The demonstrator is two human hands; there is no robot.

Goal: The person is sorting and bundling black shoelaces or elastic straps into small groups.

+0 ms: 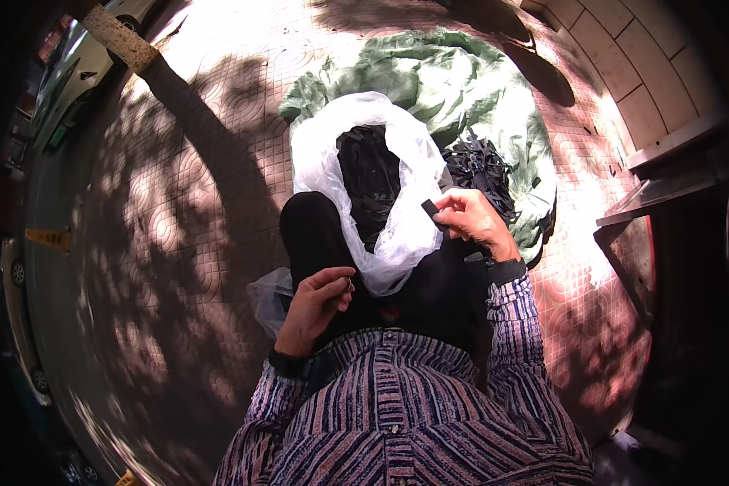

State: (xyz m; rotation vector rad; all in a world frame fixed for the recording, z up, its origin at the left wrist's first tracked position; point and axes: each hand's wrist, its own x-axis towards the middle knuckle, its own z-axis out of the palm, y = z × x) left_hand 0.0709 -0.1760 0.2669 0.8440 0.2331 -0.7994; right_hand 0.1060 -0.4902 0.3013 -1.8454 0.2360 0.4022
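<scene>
My right hand pinches a small flat black strip between thumb and fingers, just right of the white plastic bag. Inside that wide-mouthed bag lie many black strips. Over my lap, near the bag's lower left edge, my left hand is closed, thumb against fingers. Something tiny shows at its fingertips, too small to name. A loose heap of black strips rests on the green woven sheet beyond my right hand.
A clear plastic bag lies beside my left wrist. Patterned paving surrounds me, crossed by tree shade. A tree trunk and a parked car stand at the far left. A tiled wall with a ledge is on the right.
</scene>
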